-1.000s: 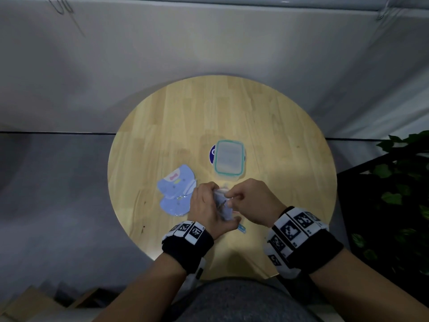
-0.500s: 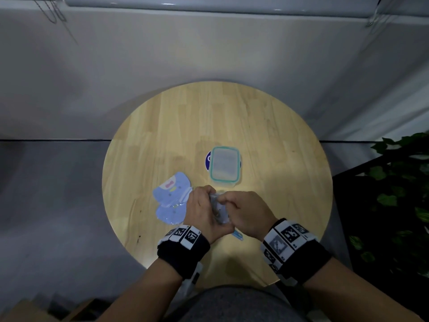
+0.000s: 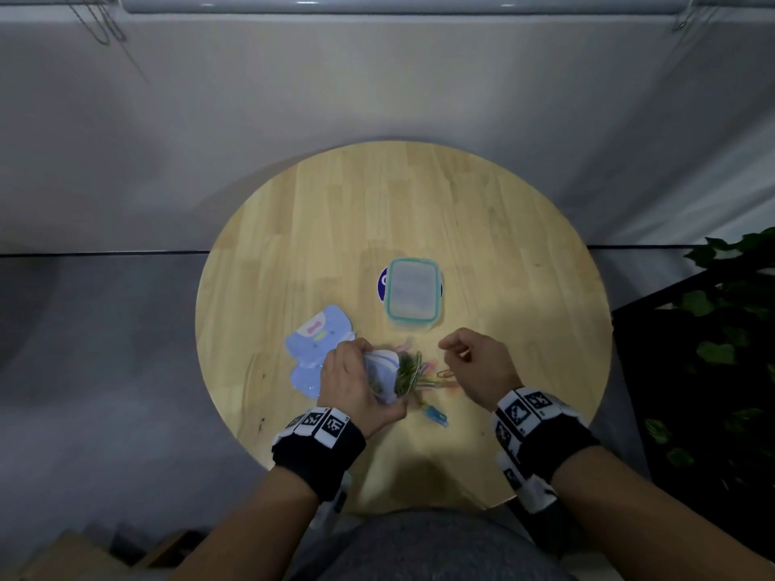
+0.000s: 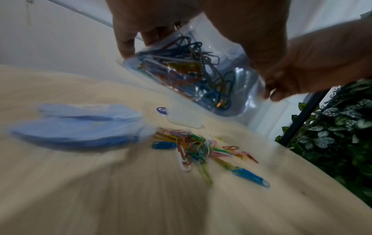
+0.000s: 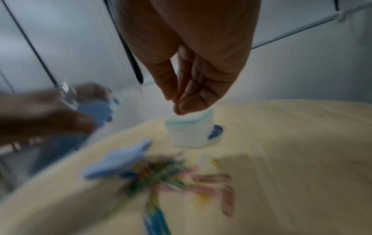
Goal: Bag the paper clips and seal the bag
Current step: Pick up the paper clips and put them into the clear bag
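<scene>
Left hand (image 3: 350, 381) grips a clear bag (image 4: 203, 74) partly filled with paper clips, fingers curled round its upper part, held above the desk (image 3: 419, 211). Right hand (image 3: 478, 362) hovers apart to the right, fingers loosely curled together, holding nothing discernible. Loose coloured paper clips (image 4: 193, 146) lie heaped on the desk beneath and between the hands. Blue spare bags (image 3: 316, 337) lie left of the heap; a lidded container (image 3: 413, 293) stands behind it.
</scene>
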